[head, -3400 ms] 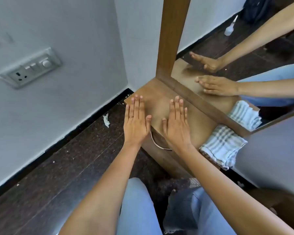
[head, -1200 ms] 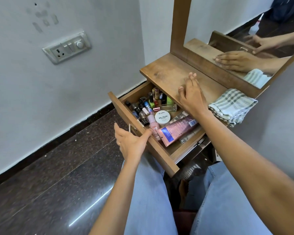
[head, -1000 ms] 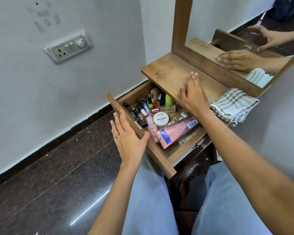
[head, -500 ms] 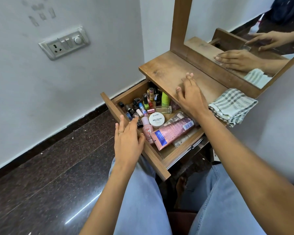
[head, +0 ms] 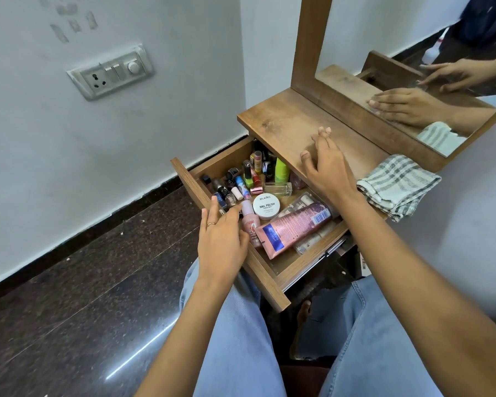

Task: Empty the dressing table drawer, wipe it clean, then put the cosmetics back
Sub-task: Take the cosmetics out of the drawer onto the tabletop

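The wooden drawer (head: 269, 279) stands pulled out from the dressing table (head: 281, 121). It is full of cosmetics: a pink tube (head: 294, 227), a white nail polish remover jar (head: 266, 207), a pink bottle (head: 249, 223), a green bottle (head: 280, 170), a clear glass bottle (head: 278, 189) and several small nail polish bottles (head: 242, 179). My left hand (head: 221, 239) reaches over the drawer's front edge with straight fingers, near the small bottles. My right hand (head: 327, 167) hovers with relaxed fingers at the tabletop's front edge, above the drawer. Neither hand holds anything.
A folded checked cloth (head: 398, 186) lies on the tabletop's right end. A wood-framed mirror (head: 413, 81) rises behind the table. A wall with a switch plate (head: 112, 71) stands to the left, above dark polished floor (head: 83, 296). My knees in jeans (head: 241, 333) are under the drawer.
The drawer went from closed to pulled out. My left hand let go of its front and moved up over the edge toward the cosmetics. My right hand stayed at the tabletop.
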Demonstrator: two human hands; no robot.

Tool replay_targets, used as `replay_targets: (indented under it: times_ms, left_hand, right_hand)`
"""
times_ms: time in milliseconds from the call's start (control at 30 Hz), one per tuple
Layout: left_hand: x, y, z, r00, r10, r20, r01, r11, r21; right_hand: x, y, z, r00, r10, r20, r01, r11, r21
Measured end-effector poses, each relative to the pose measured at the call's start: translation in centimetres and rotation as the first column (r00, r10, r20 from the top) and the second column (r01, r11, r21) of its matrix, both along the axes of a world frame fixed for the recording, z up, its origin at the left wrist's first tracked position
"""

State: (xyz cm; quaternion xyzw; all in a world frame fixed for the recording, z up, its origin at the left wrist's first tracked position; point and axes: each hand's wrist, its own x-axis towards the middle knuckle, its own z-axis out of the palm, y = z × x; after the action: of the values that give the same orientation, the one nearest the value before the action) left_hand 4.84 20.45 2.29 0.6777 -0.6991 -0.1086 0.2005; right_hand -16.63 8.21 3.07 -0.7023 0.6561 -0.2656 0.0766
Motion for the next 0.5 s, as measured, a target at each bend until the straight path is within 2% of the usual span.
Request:
replay_targets:
  times_ms: [133, 233, 333, 400, 500]
  left_hand:
    - [-0.8, -0.5, 0.5, 0.995, 0.013, -0.103, -0.006, 0.998, 0.070]
    - [-1.0, -1.4, -0.1, 0.990, -0.004, -0.143, 0.015, 0.997, 0.078]
    - [-1.4, -2.5, -0.3, 0.980, 0.010, -0.198, 0.004, 0.998, 0.069]
    - [-1.7, -3.5, -0.5, 0.982, 0.013, -0.191, -0.003, 0.999, 0.051]
    - [-2.1, -4.8, -0.5, 0.982, 0.032, -0.188, -0.024, 0.999, 0.045]
  right_hand:
    - [0.3, 0.1, 0.2, 0.995, 0.096, -0.011, -0.097, 0.992, -0.077]
    - [1.1, -0.3, 0.0, 0.966, 0.226, -0.125, -0.243, 0.958, -0.150]
    - [2.4, -1.3, 0.2, 0.888, 0.314, -0.337, -0.350, 0.935, -0.050]
    - [3.2, -1.7, 0.6, 0.814, 0.342, -0.469, -0.365, 0.930, 0.045]
    - [4.0, -1.9, 1.0, 0.723, 0.323, -0.610, -0.354, 0.932, 0.074]
